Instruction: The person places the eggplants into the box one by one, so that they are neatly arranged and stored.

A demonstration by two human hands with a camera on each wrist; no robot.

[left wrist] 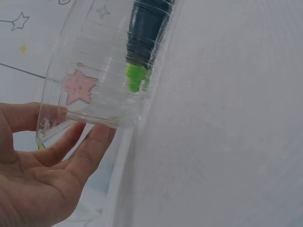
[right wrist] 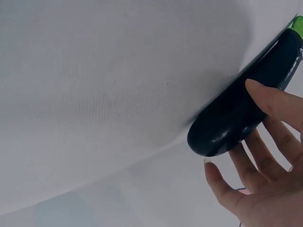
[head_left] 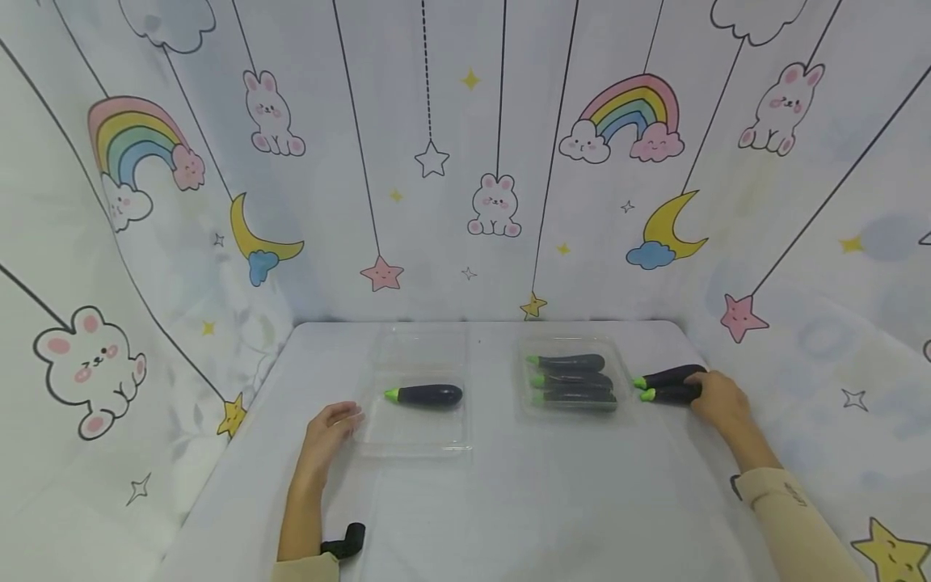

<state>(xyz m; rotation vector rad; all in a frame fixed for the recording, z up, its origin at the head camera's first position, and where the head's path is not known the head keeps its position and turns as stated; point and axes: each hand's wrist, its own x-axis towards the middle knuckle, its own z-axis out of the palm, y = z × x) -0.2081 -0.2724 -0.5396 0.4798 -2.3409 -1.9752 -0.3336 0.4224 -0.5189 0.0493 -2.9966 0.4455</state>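
Observation:
One dark purple eggplant (head_left: 429,395) with a green stem lies in a clear plastic container (head_left: 414,446). My left hand (head_left: 329,432) holds that container's left rim; in the left wrist view the thumb shows through the plastic and the other fingers (left wrist: 92,153) touch the outer wall. At the right, two eggplants lie side by side, and my right hand (head_left: 720,400) grips the nearer eggplant (head_left: 669,394) by its blunt end. In the right wrist view, the thumb presses on this eggplant (right wrist: 236,111) with fingers along its other side. The farther eggplant (head_left: 665,377) lies just behind.
A second clear container (head_left: 567,339), right of the middle, has three eggplants (head_left: 575,380) in a row. Everything stands on a white-covered table (head_left: 494,501). A printed cloth (head_left: 436,218) with rainbows, rabbits and stars hangs behind and at both sides.

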